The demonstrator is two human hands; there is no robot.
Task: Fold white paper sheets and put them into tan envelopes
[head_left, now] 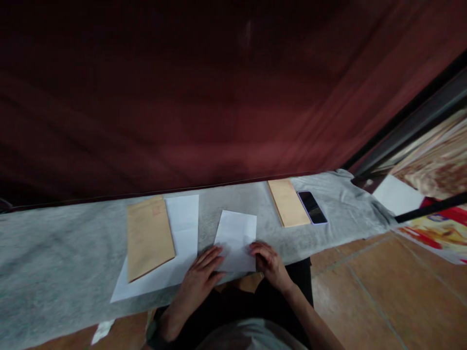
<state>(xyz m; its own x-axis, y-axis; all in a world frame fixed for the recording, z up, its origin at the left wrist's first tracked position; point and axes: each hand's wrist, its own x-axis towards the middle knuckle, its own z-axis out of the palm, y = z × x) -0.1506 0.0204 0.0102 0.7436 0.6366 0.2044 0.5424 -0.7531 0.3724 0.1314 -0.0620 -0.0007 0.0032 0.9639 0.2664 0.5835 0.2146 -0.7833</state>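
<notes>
A small white sheet of paper (238,233) lies in front of me on the grey cloth; whether it is folded I cannot tell. My left hand (200,278) rests at its left edge, with fingers stretched out and slightly apart and the thumb held away from them. At the right edge is my right hand (272,266), its fingers curled in and closed on the paper's border. Both sets of fingertips are a little blurred. To the left, a stack of brown envelopes (149,238) lies on top of larger white paper (187,226), partly covering it.
Further right on the grey cloth (65,262) lie a narrower stack of tan envelopes (290,203) and a phone (313,208) with a dark screen. A dark red panel (219,121) rises behind the table. Printed material (441,228) shows at the far right above the tiled floor (357,291).
</notes>
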